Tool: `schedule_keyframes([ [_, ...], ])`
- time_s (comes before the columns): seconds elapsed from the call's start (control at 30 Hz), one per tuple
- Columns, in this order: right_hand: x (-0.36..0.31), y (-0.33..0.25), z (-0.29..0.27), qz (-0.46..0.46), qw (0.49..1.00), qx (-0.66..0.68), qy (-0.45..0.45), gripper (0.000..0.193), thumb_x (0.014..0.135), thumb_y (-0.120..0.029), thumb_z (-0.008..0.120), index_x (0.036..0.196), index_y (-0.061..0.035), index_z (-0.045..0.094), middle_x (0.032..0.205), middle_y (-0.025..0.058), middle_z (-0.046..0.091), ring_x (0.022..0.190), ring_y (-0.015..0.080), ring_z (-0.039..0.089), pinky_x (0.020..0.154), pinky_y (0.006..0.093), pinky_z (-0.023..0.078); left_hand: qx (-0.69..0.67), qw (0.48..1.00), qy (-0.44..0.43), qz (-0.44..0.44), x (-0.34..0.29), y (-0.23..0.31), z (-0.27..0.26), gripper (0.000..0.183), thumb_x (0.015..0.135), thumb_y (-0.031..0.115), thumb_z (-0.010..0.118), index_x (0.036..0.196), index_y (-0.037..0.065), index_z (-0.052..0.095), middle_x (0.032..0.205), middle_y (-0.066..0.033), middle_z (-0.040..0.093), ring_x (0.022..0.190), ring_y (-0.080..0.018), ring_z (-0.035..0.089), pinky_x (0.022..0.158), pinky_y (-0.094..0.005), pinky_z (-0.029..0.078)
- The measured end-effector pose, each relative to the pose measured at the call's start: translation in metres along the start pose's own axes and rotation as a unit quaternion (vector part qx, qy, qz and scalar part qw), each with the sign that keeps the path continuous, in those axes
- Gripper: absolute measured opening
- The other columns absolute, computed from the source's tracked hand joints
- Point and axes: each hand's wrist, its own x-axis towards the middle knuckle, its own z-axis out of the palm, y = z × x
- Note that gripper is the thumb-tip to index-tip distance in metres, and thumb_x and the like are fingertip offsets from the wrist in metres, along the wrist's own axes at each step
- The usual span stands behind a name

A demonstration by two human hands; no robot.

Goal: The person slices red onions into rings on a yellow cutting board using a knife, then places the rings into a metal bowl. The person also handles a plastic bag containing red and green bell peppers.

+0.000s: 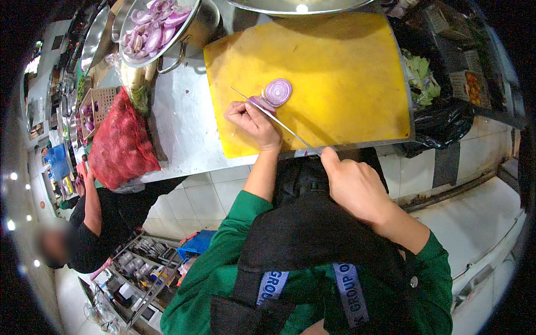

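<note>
On a yellow cutting board [335, 61] lies a red onion [261, 103], partly hidden by the knife and my fingers. One round onion slice [278, 92] rests flat against its far side. My right hand [355, 184] is wrapped round the handle of a long kitchen knife [285, 128], whose thin blade slants up and left across the onion. With fingers curled, my left hand [254, 124] grips the onion from the near side, close to the blade.
A steel pot with a bowl of sliced onions [156, 30] stands at the far left. Nearer is a red mesh sack [123, 145] of onions, beside a co-worker [95, 218]. A black bag [446, 125] with leafy scraps hangs right of the board. A metal basin [301, 6] sits behind.
</note>
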Motion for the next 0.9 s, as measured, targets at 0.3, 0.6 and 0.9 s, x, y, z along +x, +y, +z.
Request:
schedule_keyframes([
  [0.3,0.021,-0.006,0.002,0.024,0.998,0.012,-0.05,0.01,0.092,-0.011,0.042,0.097,-0.0027,0.042,0.071,0.0273,0.064,0.071,0.0456,0.067,0.062,0.0561,0.054,0.086,0.995,-0.012,0.04,0.001,0.01,0.001,0.015,0.099,0.017,0.044,0.097,0.004,0.036,0.098,-0.0087,0.034,0.091,-0.0195,0.038,0.087,-0.0355,0.035],
  [0.6,0.103,-0.002,0.036,-0.022,0.999,0.031,0.022,0.015,0.088,-0.008,0.046,0.102,-0.0014,0.048,0.076,0.0286,0.065,0.076,0.0473,0.066,0.068,0.0571,0.052,0.106,0.993,0.0,0.053,0.004,0.013,0.002,0.017,0.098,0.019,0.045,0.095,0.003,0.037,0.095,-0.0087,0.035,0.091,-0.0218,0.038,0.086,-0.0377,0.034],
  [0.9,0.073,-0.005,0.016,-0.013,1.0,0.009,0.011,0.019,0.086,-0.007,0.049,0.104,-0.0018,0.047,0.077,0.0289,0.065,0.077,0.0465,0.066,0.069,0.0564,0.052,0.08,0.996,0.023,0.039,0.003,0.016,0.003,0.018,0.099,0.02,0.043,0.095,0.004,0.036,0.095,-0.0086,0.034,0.089,-0.0206,0.037,0.087,-0.0367,0.033],
])
